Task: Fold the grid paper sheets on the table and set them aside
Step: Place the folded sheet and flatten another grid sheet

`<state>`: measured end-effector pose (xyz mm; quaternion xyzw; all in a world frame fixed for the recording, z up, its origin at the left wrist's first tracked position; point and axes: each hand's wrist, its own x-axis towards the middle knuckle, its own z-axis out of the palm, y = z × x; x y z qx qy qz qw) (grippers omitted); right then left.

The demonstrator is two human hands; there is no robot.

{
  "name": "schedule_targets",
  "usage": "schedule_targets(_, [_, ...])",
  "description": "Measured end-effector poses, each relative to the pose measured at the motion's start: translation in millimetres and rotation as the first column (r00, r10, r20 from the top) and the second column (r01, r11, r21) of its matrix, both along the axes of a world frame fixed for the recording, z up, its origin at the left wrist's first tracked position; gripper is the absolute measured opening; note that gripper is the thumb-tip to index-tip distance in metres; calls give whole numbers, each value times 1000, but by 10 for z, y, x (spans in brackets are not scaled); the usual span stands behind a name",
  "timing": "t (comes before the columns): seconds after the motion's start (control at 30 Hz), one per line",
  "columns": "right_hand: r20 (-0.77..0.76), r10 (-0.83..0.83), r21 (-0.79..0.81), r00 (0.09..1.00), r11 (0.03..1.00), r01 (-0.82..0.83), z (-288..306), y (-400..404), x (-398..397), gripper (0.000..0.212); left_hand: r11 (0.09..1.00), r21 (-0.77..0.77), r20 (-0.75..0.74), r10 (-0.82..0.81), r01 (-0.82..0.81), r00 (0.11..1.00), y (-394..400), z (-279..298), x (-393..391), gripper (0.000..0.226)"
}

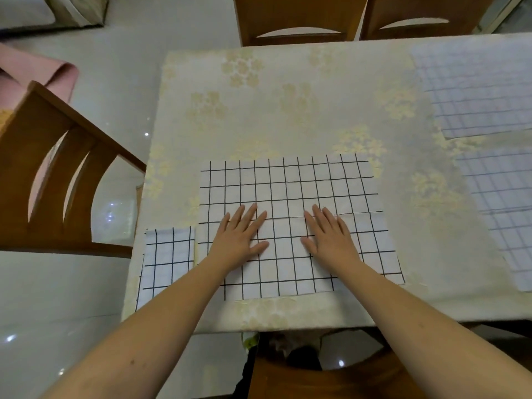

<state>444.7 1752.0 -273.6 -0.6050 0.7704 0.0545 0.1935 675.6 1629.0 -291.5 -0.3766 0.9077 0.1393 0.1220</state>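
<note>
A large white sheet with a black grid (pixel 290 185) lies flat on the table in front of me, a crease running across its middle. My left hand (pixel 240 237) and my right hand (pixel 328 236) press on it side by side with straight, spread fingers, just below the crease. A smaller folded grid sheet (pixel 165 260) sits at the table's near left corner, beside the large one. Two more grid sheets lie at the right: one at the far right (pixel 478 90), one at the near right (pixel 503 211).
The table wears a pale floral cloth (pixel 288 96). Wooden chairs stand at the left (pixel 57 180), at the far side (pixel 296 18) and right below me (pixel 316 378). A pink cloth (pixel 37 73) lies on the glossy floor to the left.
</note>
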Motion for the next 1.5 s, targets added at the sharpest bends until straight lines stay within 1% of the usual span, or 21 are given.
schedule_targets(0.17, [7,-40,-39,999,998,40,-72,41,31,76,1000,-5,36,-1,1,999,-17,9,-16,78])
schedule_targets(0.33, [7,-53,-24,999,998,53,-83,10,62,81,999,-12,-6,34,-34,999,-142,81,-195,77])
schedule_targets(0.4, [6,-58,-37,998,998,59,-83,9,68,80,999,-11,-26,44,-44,999,-192,114,-276,74])
schedule_targets(0.47, [3,-60,-48,998,997,61,-75,17,71,79,999,-5,-43,47,-47,998,-211,132,-352,64])
schedule_targets(0.53, [-1,-59,-50,998,997,59,-66,24,73,79,998,6,-41,56,-56,998,-204,138,-421,61])
schedule_targets(0.67, [-14,-56,-40,998,998,55,-47,57,82,79,998,7,4,59,-59,998,-154,111,-467,63])
schedule_targets(0.8, [5,-66,-27,998,997,66,-59,72,70,78,995,18,-13,97,-96,995,-123,68,-375,64])
schedule_targets(0.9, [16,-63,-22,998,998,64,-45,66,69,79,996,15,-19,91,-91,996,-108,58,-339,64])
schedule_targets(0.97, [18,-66,-23,998,998,67,-6,60,94,80,995,-4,-52,98,-98,994,-124,57,-344,61])
schedule_targets(1.03, [22,-52,-50,998,997,53,36,76,137,73,993,-40,-136,108,-115,985,-150,86,-380,53])
schedule_targets(1.1, [30,-21,-101,999,995,24,54,121,198,65,991,-82,-205,83,-102,975,-207,125,-455,43])
schedule_targets(1.27, [18,17,-268,1000,963,-12,29,254,386,54,992,-122,-277,0,-36,961,-497,196,-768,27])
schedule_targets(1.33, [22,-3,-309,1000,951,10,60,308,458,49,990,-140,-264,-16,-22,964,-620,202,-892,27])
schedule_targets(1.43, [63,-17,-267,998,963,33,79,387,550,44,994,-99,-229,28,-52,973,-786,238,-1096,31])
schedule_targets(1.5, [109,16,-192,994,981,5,92,416,581,50,987,32,-253,158,-155,954,-905,252,-1222,34])
